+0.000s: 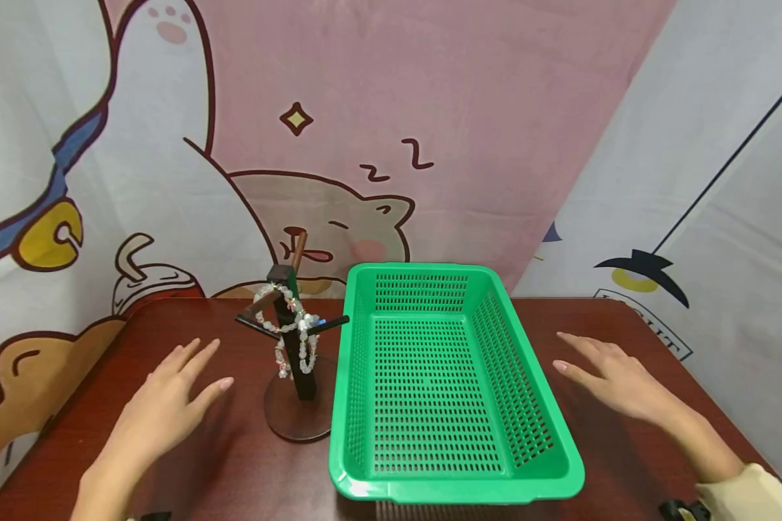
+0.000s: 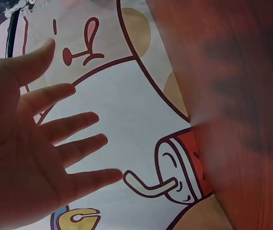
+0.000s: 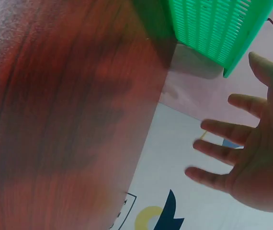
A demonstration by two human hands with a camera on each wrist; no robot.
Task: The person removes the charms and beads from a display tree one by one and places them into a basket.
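Observation:
My left hand point(image 1: 163, 405) hovers over the table's left side with fingers spread, holding nothing. To its right stands a dark wooden jewelry stand point(image 1: 305, 387) on a round base, with pegs at several heights. Beaded bracelets point(image 1: 308, 354) of pale, clear and pinkish beads hang from its pegs. A green plastic basket point(image 1: 456, 490) with slotted walls and floor sits beside the stand, with nothing inside. My right hand point(image 1: 625, 380) is held out to the right of the basket, fingers extended and apart from it. In the left wrist view the left palm point(image 2: 26, 158) shows bare.
The reddish-brown wooden table point(image 1: 234, 477) carries the stand and the basket. A printed cloth point(image 1: 495, 108) with cartoon bears hangs right behind the table's back edge. The basket's left rim stands close to the stand's right peg.

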